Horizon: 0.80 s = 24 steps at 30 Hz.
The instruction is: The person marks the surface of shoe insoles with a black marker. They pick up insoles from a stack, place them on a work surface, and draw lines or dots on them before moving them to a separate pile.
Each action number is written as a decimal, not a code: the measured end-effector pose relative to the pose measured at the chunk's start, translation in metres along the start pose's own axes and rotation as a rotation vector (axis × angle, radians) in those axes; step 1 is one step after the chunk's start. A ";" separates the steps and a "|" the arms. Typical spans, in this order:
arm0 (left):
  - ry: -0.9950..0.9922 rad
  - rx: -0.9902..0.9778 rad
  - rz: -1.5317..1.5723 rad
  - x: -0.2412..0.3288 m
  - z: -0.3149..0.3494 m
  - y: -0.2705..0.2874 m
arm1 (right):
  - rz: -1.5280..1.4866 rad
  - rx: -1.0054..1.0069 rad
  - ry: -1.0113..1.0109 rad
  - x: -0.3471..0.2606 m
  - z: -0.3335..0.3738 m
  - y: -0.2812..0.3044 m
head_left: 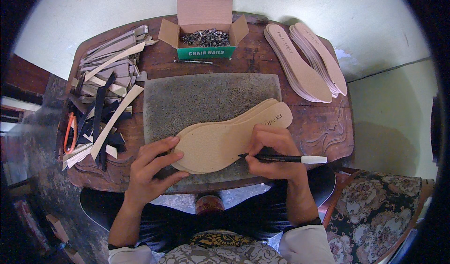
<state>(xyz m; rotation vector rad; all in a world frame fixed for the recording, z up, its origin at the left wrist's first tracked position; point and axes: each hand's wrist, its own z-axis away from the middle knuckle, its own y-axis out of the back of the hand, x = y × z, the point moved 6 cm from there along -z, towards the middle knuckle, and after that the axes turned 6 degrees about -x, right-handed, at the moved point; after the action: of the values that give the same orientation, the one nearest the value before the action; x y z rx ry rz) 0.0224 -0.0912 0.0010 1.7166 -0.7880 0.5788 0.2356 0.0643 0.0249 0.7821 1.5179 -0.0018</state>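
Note:
A small stack of tan shoe insoles (215,144) lies slanted over a dark speckled mat (197,97), its narrower end toward the upper right. At the wide end, my left hand (152,168) grips the insoles, with fingers on top and the thumb at the near edge. My right hand (276,151) is closed round a black marker pen (279,158) with a white end. The pen's dark tip meets the near edge of the top insole around its middle. Part of my right hand rests over the insole, hiding some of the dark print near the narrow end.
An open green box of nails (206,52) stands at the back of the carved wooden table (328,137). Two stacks of insoles (300,67) lie at the far right. Grey, cream and black strips (112,76) pile up on the left, beside orange-handled scissors or a similar loop (70,133).

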 end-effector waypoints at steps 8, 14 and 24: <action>0.007 0.000 0.000 0.000 0.001 0.000 | 0.008 -0.012 -0.013 0.001 0.001 -0.001; 0.023 -0.007 -0.009 0.002 0.001 0.003 | -0.135 0.167 -0.035 0.006 0.006 0.013; 0.019 -0.002 -0.022 0.004 0.001 0.004 | 0.485 0.114 -0.098 -0.024 0.003 0.031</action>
<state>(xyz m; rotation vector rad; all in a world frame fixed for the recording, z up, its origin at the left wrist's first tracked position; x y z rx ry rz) 0.0221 -0.0940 0.0057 1.7135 -0.7552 0.5782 0.2501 0.0758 0.0595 1.2089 1.2128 0.2329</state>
